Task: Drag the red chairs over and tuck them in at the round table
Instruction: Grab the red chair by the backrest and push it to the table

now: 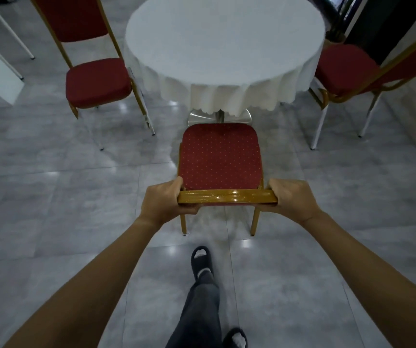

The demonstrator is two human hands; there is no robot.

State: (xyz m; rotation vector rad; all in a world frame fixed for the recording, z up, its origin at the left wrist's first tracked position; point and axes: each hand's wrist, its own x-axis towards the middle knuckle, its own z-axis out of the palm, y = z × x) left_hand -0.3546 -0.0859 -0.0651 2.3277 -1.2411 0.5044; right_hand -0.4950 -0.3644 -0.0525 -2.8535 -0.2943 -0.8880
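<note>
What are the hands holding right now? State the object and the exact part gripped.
Both hands hold the red chair by the gold top rail of its backrest: left hand at the left end, right hand at the right end.

Grey tiled floor [51, 197], glossy, reflecting ceiling lights. Standing on it: 1 round table [223, 41] on a metal pedestal, wearing a white cloth [217, 96] with nothing lying on top; 3 red chairs, at left [97, 82], centre [220, 154] and right [345, 69]; 2 slippered feet.
</note>
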